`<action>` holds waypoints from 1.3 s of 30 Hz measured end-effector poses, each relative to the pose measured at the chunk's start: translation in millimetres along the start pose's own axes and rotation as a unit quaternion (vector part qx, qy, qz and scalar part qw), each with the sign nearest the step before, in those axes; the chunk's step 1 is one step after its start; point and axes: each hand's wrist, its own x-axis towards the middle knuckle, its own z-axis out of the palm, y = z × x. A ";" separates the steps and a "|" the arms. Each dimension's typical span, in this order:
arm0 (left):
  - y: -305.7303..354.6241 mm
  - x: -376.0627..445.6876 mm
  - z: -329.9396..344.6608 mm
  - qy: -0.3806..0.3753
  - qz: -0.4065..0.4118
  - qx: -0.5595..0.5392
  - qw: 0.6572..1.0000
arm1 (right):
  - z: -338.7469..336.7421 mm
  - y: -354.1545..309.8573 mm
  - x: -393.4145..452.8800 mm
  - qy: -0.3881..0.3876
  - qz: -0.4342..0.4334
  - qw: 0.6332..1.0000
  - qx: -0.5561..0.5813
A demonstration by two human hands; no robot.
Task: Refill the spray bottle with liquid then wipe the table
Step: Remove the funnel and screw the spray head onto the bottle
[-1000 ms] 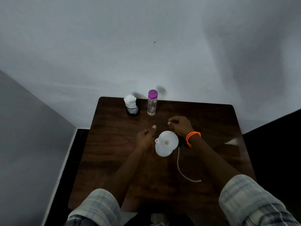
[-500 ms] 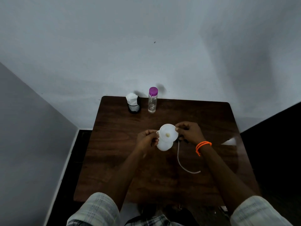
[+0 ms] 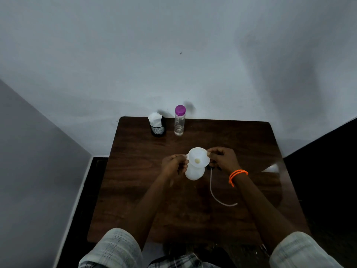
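You are pinching the white funnel (image 3: 199, 159) with both the left hand (image 3: 174, 165) and right hand (image 3: 222, 159) over the uncapped spray bottle (image 3: 194, 172) at frame centre (pouring and wiping not yet done).

Pale checked short sleeves (image 3: 114, 250) are worn on both arms; an orange beaded bracelet (image 3: 237, 176) circles the right wrist.

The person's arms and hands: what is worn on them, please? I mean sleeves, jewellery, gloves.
Both hands are bare, with no gloves. The right hand has an orange beaded bracelet, wound in two loops, at the wrist. The left hand has nothing at the wrist. Both forearms are bare; pale checked sleeves end near the elbows.
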 end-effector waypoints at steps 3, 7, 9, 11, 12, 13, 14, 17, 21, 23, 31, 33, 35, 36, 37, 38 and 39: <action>0.9 0.5 1.8 0.011 -0.005 -0.002 1.000 | 2.1 1.8 -0.5 0.001 0.007 1.000 0.003; 4.5 -0.7 4.3 0.014 -0.009 -0.017 1.000 | 2.8 -0.4 -2.8 0.012 0.008 1.000 0.024; 5.4 -0.8 5.0 0.016 -0.026 0.002 1.000 | 2.9 0.6 -3.8 0.008 0.018 1.000 0.017; 8.5 -1.2 5.9 0.014 -0.037 0.009 0.999 | 2.2 -1.1 -4.1 0.008 0.028 0.999 0.022; 11.2 -1.8 7.0 0.010 -0.038 0.006 0.999 | 1.4 -3.7 -4.0 0.009 0.029 0.999 0.029; 15.4 -3.0 8.1 0.003 -0.039 -0.001 0.999 | 0.2 -7.9 -4.0 0.009 0.027 0.999 0.037; 20.4 -3.9 9.5 -0.005 -0.037 -0.008 0.999 | -1.0 -13.3 -4.3 0.009 0.026 0.999 0.046; 40.9 -5.7 14.1 -0.022 -0.033 -0.011 0.999 | -6.6 -30.8 -1.2 -0.001 0.019 0.997 0.068; 67.0 1.0 18.9 -0.047 -0.009 0.003 0.999 | -16.0 -44.4 16.0 -0.023 0.005 0.998 0.050; 74.3 7.7 21.4 -0.054 0.004 0.010 0.998 | -16.8 -44.6 27.5 -0.029 0.008 0.998 0.046; 68.2 75.0 35.1 -0.029 -0.034 0.013 0.999 | 3.6 -18.1 80.6 0.001 0.058 0.991 0.118; 58.8 97.2 35.4 -0.021 -0.041 0.026 0.999 | 11.9 -9.3 93.7 0.012 0.063 0.989 0.134; 47.6 120.1 36.1 -0.015 -0.045 0.036 0.998 | 17.8 1.8 111.3 0.023 0.068 0.988 0.136; 41.4 130.7 36.8 -0.011 -0.046 0.040 0.998 | 20.8 8.9 120.6 0.027 0.069 0.989 0.125; 35.4 140.5 37.8 -0.007 -0.047 0.042 0.998 | 23.6 16.8 130.5 0.033 0.064 0.991 0.110; 30.0 148.5 38.1 -0.005 -0.051 0.043 0.998 | 26.7 23.7 138.3 0.038 0.057 0.994 0.083; 24.4 157.7 39.0 -0.003 -0.062 0.039 0.997 | 30.2 30.3 146.1 0.037 0.045 0.997 0.049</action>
